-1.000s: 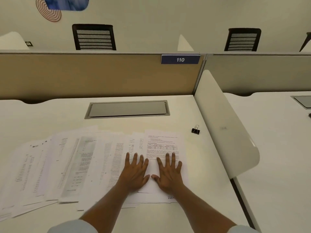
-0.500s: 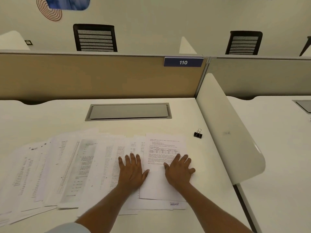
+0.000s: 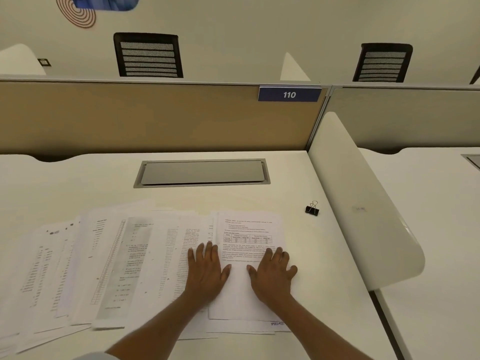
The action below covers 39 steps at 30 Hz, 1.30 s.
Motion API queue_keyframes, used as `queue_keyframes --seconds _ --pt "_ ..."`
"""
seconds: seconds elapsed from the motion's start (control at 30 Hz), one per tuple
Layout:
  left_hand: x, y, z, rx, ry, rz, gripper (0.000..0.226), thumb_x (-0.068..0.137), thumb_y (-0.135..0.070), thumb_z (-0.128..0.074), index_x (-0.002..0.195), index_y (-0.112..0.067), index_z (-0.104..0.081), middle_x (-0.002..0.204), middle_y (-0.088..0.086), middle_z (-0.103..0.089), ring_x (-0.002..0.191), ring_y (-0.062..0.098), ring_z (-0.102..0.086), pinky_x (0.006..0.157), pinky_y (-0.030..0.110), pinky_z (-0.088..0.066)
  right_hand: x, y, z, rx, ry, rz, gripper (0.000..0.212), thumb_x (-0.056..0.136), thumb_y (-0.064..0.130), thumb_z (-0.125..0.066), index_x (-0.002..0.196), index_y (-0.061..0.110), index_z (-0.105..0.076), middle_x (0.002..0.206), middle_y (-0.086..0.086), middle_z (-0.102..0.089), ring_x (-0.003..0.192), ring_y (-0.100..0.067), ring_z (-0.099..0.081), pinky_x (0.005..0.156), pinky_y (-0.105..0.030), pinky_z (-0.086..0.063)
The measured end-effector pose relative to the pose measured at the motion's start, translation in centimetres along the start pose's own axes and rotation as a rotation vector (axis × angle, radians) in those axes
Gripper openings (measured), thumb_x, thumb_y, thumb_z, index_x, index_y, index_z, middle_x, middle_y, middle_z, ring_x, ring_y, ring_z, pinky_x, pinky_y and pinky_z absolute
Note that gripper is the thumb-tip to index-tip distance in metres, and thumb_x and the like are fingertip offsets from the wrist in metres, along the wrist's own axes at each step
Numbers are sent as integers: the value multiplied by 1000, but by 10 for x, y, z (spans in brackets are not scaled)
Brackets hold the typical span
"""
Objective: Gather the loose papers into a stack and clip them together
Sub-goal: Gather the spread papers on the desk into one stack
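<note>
Hands: your left hand [image 3: 207,272] and right hand [image 3: 272,274] lie flat, fingers spread, palms down on the top sheet [image 3: 249,229] at the right end of the loose papers [image 3: 109,268], gripping nothing. Papers: fanned in an overlapping row running leftward across the tabletop [image 3: 78,178], so your left hand is nearer the spread. Binder clip [image 3: 312,208]: apart from the papers, ahead and to the right, nearer your right hand.

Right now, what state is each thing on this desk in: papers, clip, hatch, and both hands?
loose papers: fanned out across the desk, not stacked
top sheet: printed side up, under both hands
binder clip: lying apart on the desk, unused
cable hatch: lid closed
left hand: flat on the papers, fingers spread
right hand: flat on the top sheet
</note>
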<state>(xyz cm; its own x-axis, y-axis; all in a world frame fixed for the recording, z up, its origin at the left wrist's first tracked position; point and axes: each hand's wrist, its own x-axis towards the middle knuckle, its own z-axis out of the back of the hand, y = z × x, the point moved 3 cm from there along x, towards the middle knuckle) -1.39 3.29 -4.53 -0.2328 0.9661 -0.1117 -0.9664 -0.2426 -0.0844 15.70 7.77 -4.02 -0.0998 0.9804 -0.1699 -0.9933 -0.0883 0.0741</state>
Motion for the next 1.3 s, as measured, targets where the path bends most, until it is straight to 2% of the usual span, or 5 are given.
queue_keyframes --seconds 0.2,0.37,0.57,0.77,1.3 --pt "12 -11 13 -171 -36 144 73 72 -41 -73 126 3 -51 113 20 -65 111 38 -59 108 58 -33 10 0 15 163 -12 -153 64 75 45 -65 120 3 -47 124 -22 -49 109 -37 -46 76 -46 -45" --pt "23 -17 19 -256 26 303 70 85 -38 -63 137 -1 -36 128 16 -55 122 35 -49 115 48 -21 17 1 24 266 -1 -221 51 80 37 -61 116 6 -42 110 -13 -51 102 -30 -46 76 -40 -43" --pt "25 -7 20 -158 15 405 45 84 -41 -62 111 -6 -55 109 15 -64 104 35 -56 105 48 -33 20 1 26 282 30 -246 44 82 34 -56 115 9 -40 111 -9 -49 103 -26 -46 79 -40 -41" --pt "27 -3 20 -343 48 638 40 79 -31 -60 112 -10 -50 126 18 -51 123 37 -42 111 52 -24 17 8 24 249 59 -252 39 81 32 -56 111 11 -43 111 -8 -50 103 -24 -46 77 -39 -39" --pt "44 -4 46 -483 94 556 59 83 -40 -62 122 -2 -39 123 16 -53 112 34 -53 89 41 -47 29 18 29 497 81 -407 37 78 11 -58 111 4 -43 115 -15 -47 108 -31 -46 79 -42 -49"
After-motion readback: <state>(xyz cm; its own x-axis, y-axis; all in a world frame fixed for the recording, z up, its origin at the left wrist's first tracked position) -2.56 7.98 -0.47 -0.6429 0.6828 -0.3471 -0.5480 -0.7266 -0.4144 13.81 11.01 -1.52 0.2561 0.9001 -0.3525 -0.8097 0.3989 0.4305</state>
